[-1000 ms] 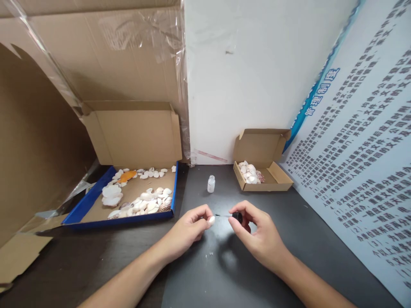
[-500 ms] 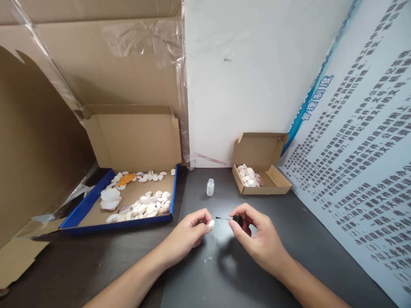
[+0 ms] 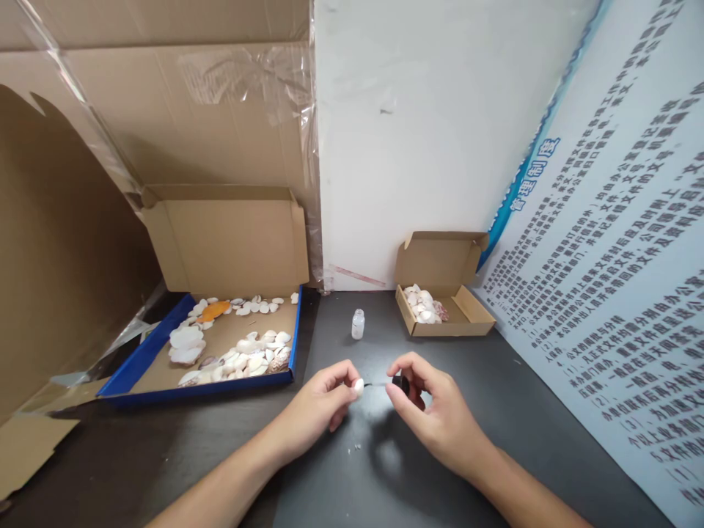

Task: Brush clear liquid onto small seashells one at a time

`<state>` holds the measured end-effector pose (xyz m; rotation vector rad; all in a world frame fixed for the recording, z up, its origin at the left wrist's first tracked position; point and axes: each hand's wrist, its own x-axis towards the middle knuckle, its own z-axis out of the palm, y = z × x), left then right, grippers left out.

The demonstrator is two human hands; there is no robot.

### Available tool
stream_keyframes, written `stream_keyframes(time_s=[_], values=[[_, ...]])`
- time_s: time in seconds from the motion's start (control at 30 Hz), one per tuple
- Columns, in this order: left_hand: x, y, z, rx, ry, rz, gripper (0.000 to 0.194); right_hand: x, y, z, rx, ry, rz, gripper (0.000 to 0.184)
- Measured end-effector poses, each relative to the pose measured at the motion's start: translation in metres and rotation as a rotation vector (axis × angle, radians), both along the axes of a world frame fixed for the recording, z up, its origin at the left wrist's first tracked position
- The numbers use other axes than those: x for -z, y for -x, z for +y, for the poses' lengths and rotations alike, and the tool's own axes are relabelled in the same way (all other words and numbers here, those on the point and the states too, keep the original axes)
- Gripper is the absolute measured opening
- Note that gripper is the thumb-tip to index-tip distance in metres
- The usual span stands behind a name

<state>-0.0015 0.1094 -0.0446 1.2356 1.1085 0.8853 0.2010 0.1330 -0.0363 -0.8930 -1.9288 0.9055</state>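
Now L hand is pinching a small white seashell btwn thumb & fingertips, above the dark tabletop. R hand is gripping a black cap w/ thin brush, fingers narrow around cap, brush tip pointing L & reaching right beside shell; can't tell if touching. Clear glass bottle is standing upright, uncapped, beyond hands. Blue-edged cardboard box is holding shells on the left; smaller cardboard box is holding more on the right.

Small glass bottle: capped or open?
Open: the bottle stands upright with its neck bare; the right hand holds a black cap.
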Motion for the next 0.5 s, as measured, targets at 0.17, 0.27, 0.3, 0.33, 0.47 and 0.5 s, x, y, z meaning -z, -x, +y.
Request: stream_keyframes(time_s=[0.17, 0.27, 0.3, 0.33, 0.47, 0.5], values=[[-0.0021, -0.0009, -0.0003, -0.005, 0.005, -0.008, 0.022, 0.0051, 0.0, 0.0005, -0.019, 0.028, 0.079, 0.012], [-0.0037, -0.0011, -0.0006, -0.01, 0.002, -0.014, 0.024, 0.0076, 0.0001, 0.0013, 0.033, 0.025, 0.006, 0.011], [-0.0038, -0.0011, -0.0005, -0.019, -0.003, -0.018, 0.025, 0.008, 0.0002, 0.0014, 0.059, 0.025, -0.018, 0.012], [-0.0038, -0.001, -0.0004, -0.026, -0.01, -0.022, 0.027, 0.0079, 0.0003, 0.0012, 0.071, 0.027, -0.029, 0.012], [-0.002, -0.0007, -0.0002, -0.039, -0.023, -0.042, 0.032, 0.0054, 0.0007, -0.0019, -0.036, 0.062, 0.041, 0.013], [-0.0015, -0.0006, -0.0003, -0.04, -0.02, -0.046, 0.033, 0.0047, 0.0008, -0.0028, -0.065, 0.07, 0.063, 0.013]])
